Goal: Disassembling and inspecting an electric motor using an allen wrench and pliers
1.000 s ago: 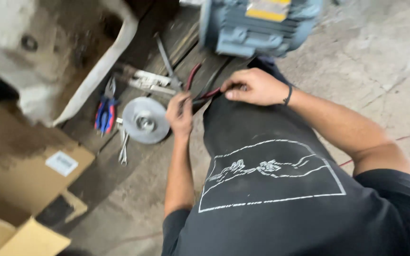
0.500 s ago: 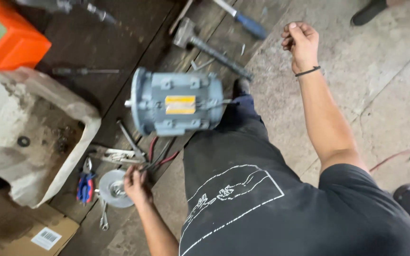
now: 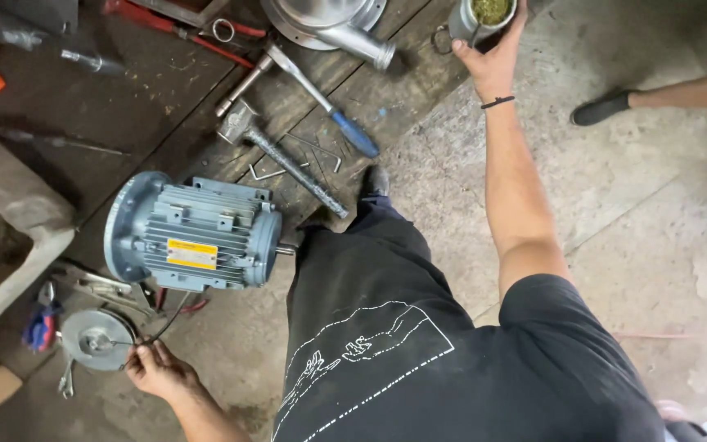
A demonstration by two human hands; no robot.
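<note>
Far left, blue-handled pliers (image 3: pixel 40 327) lie on the dark wooden floor (image 3: pixel 124 115) beside a round grey cover plate (image 3: pixel 93 338), and right there the left hand (image 3: pixel 157 370) is down low, fingers pinched shut on a thin dark wire (image 3: pixel 175 311) that runs up toward the blue-grey electric motor (image 3: pixel 194 233) lying on its side; a light, steady pull along the wire's line, not across it, looks like the way to keep it from kinking against the casing. Moving across, a hammer (image 3: pixel 284 157) and a blue-handled tool (image 3: pixel 321 102) lie crossed above the motor, a few bent hex keys (image 3: pixel 321 151) near them, with the person's black-clad knee (image 3: pixel 370 270) planted in the middle. Over to the right, the right hand (image 3: pixel 493 61) is stretched well away from the other, wrapped around a metal cup (image 3: pixel 484 16) filled with green leaf at the top edge; keeping that cup level while the eyes stay on the wire seems wise. Far right, another person's foot in a dark shoe (image 3: pixel 603 106) stands on the concrete
</note>
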